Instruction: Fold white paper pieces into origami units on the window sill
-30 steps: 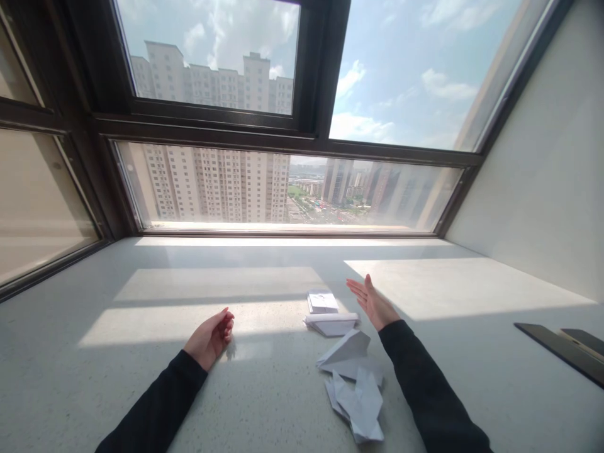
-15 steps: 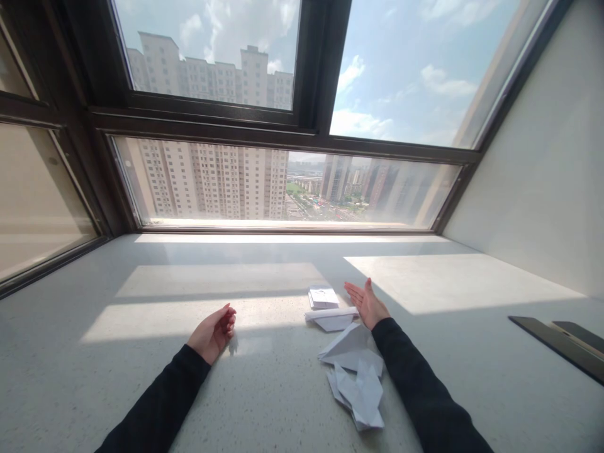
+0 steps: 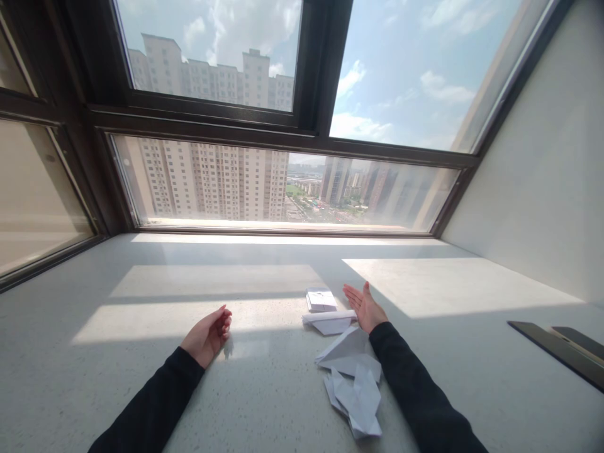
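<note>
My left hand [image 3: 207,336] rests on the pale speckled sill with its fingers curled in, and nothing shows in it. My right hand [image 3: 365,308] has its fingers stretched out and thumb raised, palm toward the left. Just left of it lies a small folded square of white paper [image 3: 321,299]. A long folded paper piece [image 3: 330,323] is below that, close to the heel of the hand. Nearer to me, beside the right sleeve, are a folded paper with a pointed end [image 3: 346,353] and a many-flapped folded paper [image 3: 357,402], partly overlapping.
The sill [image 3: 264,402] spreads out under both arms, with bands of sunlight across it. A dark flat object [image 3: 554,352] with a second strip behind it lies at the right edge. Dark-framed windows [image 3: 212,126] close off the far side, and a white wall [image 3: 533,207] the right.
The view has shifted slightly. My left hand sits a little further left, still curled. My right hand keeps its stretched pose, and the papers lie as before.
</note>
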`<action>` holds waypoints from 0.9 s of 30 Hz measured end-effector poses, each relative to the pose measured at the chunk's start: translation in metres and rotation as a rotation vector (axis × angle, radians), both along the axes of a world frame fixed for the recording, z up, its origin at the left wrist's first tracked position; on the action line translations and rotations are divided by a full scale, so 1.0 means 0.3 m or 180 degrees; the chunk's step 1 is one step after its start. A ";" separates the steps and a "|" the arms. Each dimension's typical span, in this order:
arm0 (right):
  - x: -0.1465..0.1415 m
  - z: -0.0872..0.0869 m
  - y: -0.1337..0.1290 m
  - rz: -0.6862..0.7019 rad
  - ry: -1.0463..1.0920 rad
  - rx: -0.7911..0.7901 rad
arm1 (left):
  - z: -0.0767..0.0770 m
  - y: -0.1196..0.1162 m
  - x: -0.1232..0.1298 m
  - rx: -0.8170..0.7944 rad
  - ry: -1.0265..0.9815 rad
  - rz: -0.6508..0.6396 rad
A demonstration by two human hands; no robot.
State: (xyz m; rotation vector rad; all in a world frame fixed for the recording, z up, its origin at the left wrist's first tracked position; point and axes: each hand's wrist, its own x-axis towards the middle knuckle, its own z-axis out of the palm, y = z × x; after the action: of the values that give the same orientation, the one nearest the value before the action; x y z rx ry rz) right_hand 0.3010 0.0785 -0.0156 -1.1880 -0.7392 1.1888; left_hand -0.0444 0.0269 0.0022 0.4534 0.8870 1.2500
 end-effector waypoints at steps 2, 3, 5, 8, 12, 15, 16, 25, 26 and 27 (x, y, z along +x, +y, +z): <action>0.000 -0.004 0.001 0.0016 -0.0041 0.0020 | 0.000 -0.001 0.002 -0.0008 0.0002 0.0016; 0.000 -0.006 0.002 0.0026 -0.0063 0.0032 | -0.001 -0.001 0.003 -0.0013 0.0008 0.0030; 0.001 -0.010 0.003 0.0042 -0.0108 0.0053 | -0.001 -0.002 0.004 -0.0019 0.0015 0.0051; 0.003 -0.017 0.006 0.0069 -0.0158 0.0067 | -0.002 -0.002 0.004 -0.0020 0.0021 0.0044; 0.005 -0.023 0.009 0.0109 -0.0268 0.0095 | -0.005 0.000 0.002 -0.0006 0.0016 0.0039; 0.007 -0.027 0.010 0.0123 -0.0353 0.0125 | -0.009 0.003 0.000 0.0007 -0.0007 0.0043; 0.007 -0.028 0.010 0.0123 -0.0357 0.0132 | -0.011 0.003 0.000 0.0010 -0.0014 0.0034; 0.007 -0.029 0.011 0.0072 -0.0290 0.0121 | 0.017 -0.007 0.003 -0.0104 0.0125 0.0018; 0.008 -0.029 0.011 0.0070 -0.0287 0.0119 | 0.020 -0.007 0.003 -0.0112 0.0120 0.0002; 0.008 -0.029 0.011 0.0070 -0.0286 0.0117 | 0.021 -0.008 0.003 -0.0116 0.0122 0.0012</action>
State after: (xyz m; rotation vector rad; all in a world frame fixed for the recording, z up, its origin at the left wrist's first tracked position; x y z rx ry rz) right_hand 0.3034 0.0819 -0.0242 -1.2116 -0.8400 1.1410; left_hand -0.0436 0.0246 0.0084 0.4481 0.9420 1.2300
